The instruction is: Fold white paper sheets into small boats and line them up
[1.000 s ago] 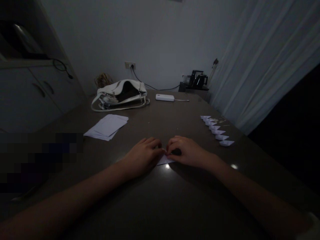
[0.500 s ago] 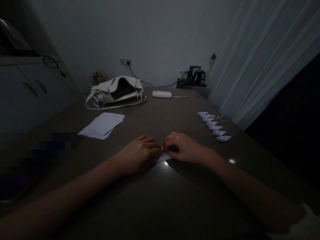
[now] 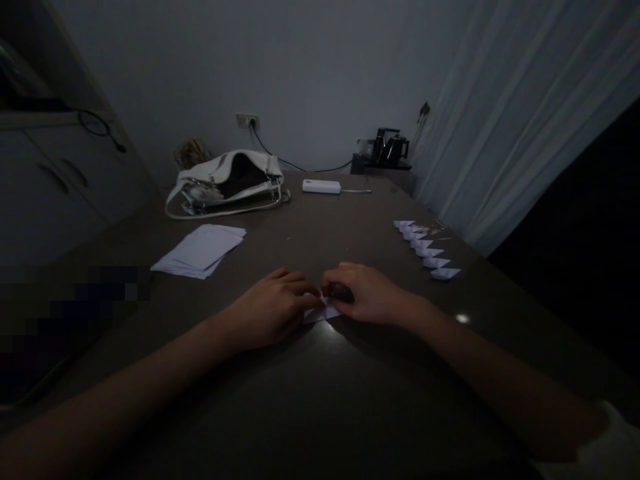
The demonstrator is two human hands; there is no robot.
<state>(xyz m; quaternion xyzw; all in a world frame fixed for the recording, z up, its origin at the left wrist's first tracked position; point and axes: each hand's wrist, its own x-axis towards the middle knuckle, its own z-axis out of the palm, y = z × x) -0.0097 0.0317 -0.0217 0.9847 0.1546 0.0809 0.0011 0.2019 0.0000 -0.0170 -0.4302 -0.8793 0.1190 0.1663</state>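
A small folded piece of white paper (image 3: 320, 312) lies on the table between my hands, partly covered by the fingers. My left hand (image 3: 275, 303) grips its left side, the fingers bent and close together. From the right, my right hand (image 3: 363, 292) pinches the paper with curled fingers, its fingertips almost meeting those of the left. The exact folds are too dim and covered to make out. Off to the right stands a slanting row of several folded paper boats (image 3: 429, 253). Loose white sheets (image 3: 203, 250) lie stacked on the left.
A white handbag (image 3: 230, 181) sits at the back left of the table (image 3: 300, 407). Near the far edge is a white power bank (image 3: 321, 187) with a short cable. A black kettle (image 3: 395, 151) stands beyond, beside the pale curtain (image 3: 465, 133).
The left fingers have shifted slightly on the paper, and more of its left part shows. Both hands stay on it. The whole view has moved a little.
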